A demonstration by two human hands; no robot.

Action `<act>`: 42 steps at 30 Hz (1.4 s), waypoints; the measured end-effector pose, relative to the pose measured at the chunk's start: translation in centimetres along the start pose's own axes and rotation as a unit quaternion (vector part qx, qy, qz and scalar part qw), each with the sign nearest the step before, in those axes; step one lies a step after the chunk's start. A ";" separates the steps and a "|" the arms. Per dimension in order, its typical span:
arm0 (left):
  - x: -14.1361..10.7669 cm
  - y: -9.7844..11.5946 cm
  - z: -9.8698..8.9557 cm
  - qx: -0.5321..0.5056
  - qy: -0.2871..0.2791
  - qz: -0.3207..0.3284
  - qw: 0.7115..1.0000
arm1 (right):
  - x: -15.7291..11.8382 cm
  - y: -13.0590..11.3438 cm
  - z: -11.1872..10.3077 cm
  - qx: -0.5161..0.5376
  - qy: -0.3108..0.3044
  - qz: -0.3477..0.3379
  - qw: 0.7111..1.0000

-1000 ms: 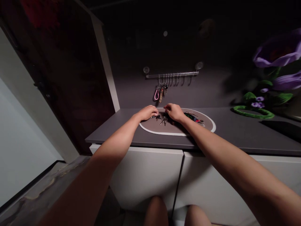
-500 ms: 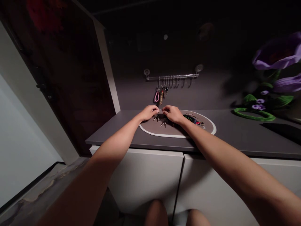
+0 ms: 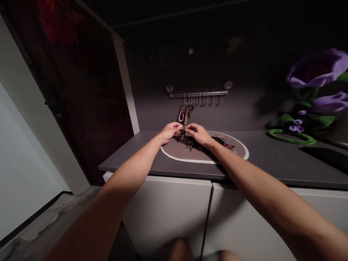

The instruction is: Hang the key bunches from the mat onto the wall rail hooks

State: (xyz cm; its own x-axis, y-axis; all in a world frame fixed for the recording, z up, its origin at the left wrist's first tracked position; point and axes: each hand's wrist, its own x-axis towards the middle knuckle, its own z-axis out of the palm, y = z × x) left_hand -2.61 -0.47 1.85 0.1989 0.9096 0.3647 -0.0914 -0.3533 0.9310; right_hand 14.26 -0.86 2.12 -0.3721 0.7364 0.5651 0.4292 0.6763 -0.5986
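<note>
My left hand (image 3: 170, 132) and my right hand (image 3: 199, 134) meet over the left part of an oval mat (image 3: 174, 152), fingertips pinched close together. Between them hangs a dark-headed key (image 3: 183, 132), its blade pointing down. Both hands appear to grip it at the top, where a ring may be hidden by the fingers. Below, a small bunch of keys (image 3: 189, 147) lies on the mat. A pile of dark items with green and red parts (image 3: 224, 142) rests beyond my right wrist, partly covered by it.
Above the hands, a clear hook rail (image 3: 199, 94) is fixed to the wall, with a pink loop (image 3: 181, 115) and a brown key fob (image 3: 186, 116) hanging at its left. Purple flowers (image 3: 312, 72) with a green ring base (image 3: 292, 137) stand on the right of the grey counter (image 3: 261, 159).
The dark-headed key now shows hanging between my fingertips, lifted from the mat. My hands have drawn slightly closer together. The view has tilted up a little.
</note>
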 end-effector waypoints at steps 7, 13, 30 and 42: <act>-0.4 0.3 0.4 -0.022 -0.007 -0.027 0.999 | 0.4 0.8 0.3 0.055 0.007 -0.025 0.998; -0.4 0.2 0.4 -0.016 -0.006 -0.026 1.000 | 0.4 0.9 0.2 0.067 0.012 -0.032 0.997; -0.3 -0.5 1.1 0.270 0.011 0.109 0.957 | 1.0 1.9 -0.3 0.176 0.093 0.034 0.980; -0.5 -0.8 1.5 0.466 -0.021 0.201 0.861 | 6.1 0.1 -3.0 0.220 0.196 0.120 0.948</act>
State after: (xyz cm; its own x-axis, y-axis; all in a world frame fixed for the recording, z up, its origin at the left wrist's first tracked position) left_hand -1.20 -0.98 0.99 0.3716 0.6709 0.6417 0.6583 -0.6778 0.3274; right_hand 14.52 3.61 7.23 0.0634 0.8645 0.4986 0.0469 0.4965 -0.8668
